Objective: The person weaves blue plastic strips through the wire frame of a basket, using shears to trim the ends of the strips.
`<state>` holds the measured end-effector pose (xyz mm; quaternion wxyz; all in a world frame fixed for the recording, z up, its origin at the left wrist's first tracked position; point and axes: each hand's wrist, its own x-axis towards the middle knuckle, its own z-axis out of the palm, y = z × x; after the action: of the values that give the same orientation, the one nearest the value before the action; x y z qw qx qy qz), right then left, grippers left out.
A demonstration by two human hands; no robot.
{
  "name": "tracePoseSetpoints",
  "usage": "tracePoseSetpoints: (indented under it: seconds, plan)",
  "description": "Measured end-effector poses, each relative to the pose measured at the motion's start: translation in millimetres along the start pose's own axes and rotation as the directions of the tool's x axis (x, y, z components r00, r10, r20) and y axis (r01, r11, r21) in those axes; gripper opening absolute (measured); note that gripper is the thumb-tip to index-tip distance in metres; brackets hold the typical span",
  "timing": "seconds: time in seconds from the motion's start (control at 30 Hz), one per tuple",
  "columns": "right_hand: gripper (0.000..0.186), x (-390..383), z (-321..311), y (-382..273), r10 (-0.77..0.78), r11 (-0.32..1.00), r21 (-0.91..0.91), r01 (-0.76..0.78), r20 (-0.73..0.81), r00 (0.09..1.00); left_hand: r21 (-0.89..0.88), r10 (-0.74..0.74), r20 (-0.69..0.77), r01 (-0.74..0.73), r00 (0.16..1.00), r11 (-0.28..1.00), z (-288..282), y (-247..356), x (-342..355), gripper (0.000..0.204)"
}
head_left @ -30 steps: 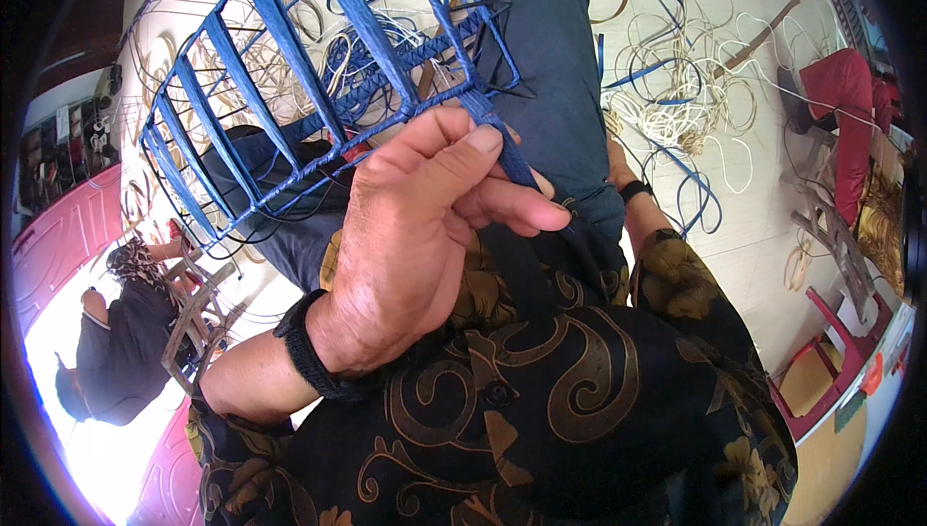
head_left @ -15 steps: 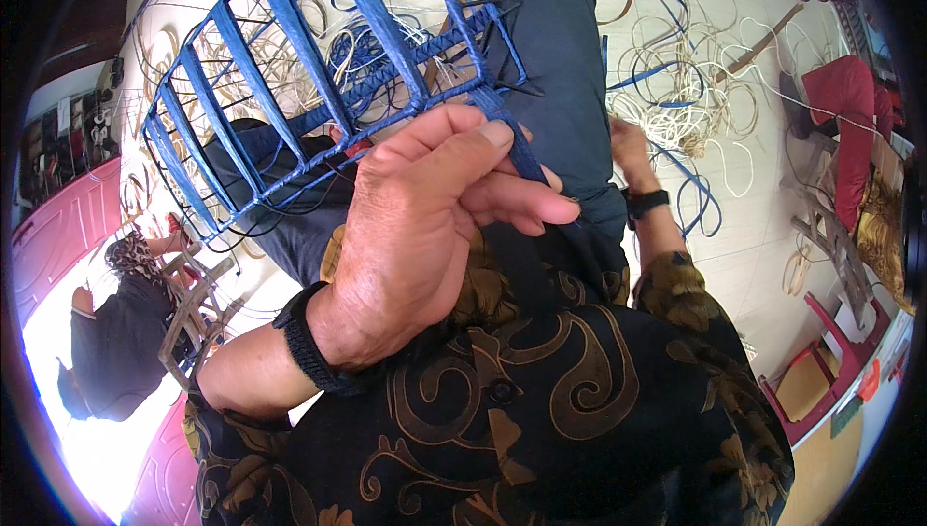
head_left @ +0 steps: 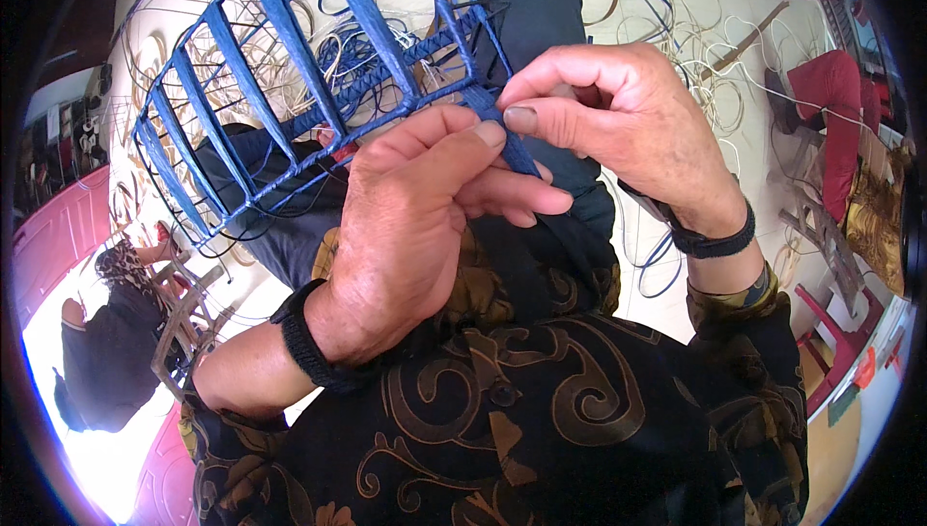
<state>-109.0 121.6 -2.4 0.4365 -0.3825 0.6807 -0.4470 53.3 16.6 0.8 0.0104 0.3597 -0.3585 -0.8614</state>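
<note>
A blue strip-wrapped wire frame (head_left: 290, 72), ribbed like a basket, rests over my lap at the upper left. From its near right corner a flat woven blue strip (head_left: 522, 158) hangs toward me. My left hand (head_left: 406, 198) pinches this strip between thumb and fingers, just below the corner. Beside it, my right hand (head_left: 618, 116) has thumb and forefinger pressed together at the strip's right edge. What lies between those right fingertips is too small to make out.
Loose pale and blue strips (head_left: 690, 53) lie tangled on the floor to the right, with more under the frame. A person in dark clothing (head_left: 111, 352) sits at left; another person's red-trousered leg (head_left: 821, 130) shows at right, near a wooden stool (head_left: 830, 251).
My right hand has come up from low beside my right leg to the blue strip, its fingers closing at the edge. My left hand keeps its pinch; the frame has shifted slightly left.
</note>
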Motion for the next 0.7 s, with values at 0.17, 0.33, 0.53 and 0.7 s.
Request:
tracePoseSetpoints:
  seconds: [0.17,0.33,0.53,0.7]
  plan:
    - [0.007,5.6,-0.1,-5.2,0.028,0.999,0.033,-0.03,0.063,0.998,0.032,0.014,-0.02,-0.014,1.0,0.999,-0.8,1.8,-0.6,0.02]
    - [0.002,6.7,0.8,-7.3,0.045,0.999,-0.03,-0.044,0.05,0.998,-0.006,0.021,-0.017,-0.021,1.0,1.0,-0.4,2.8,-0.4,0.023]
    - [0.004,3.1,7.5,9.3,-0.241,0.962,-0.151,0.228,-0.072,0.968,-0.044,0.03,-0.037,-0.032,0.999,0.999,1.6,1.6,1.1,0.025]
    - [0.006,1.9,13.0,29.0,-0.475,0.874,-0.181,0.451,-0.122,0.871,-0.048,0.033,-0.033,-0.034,0.999,0.998,2.4,-0.3,2.1,0.025]
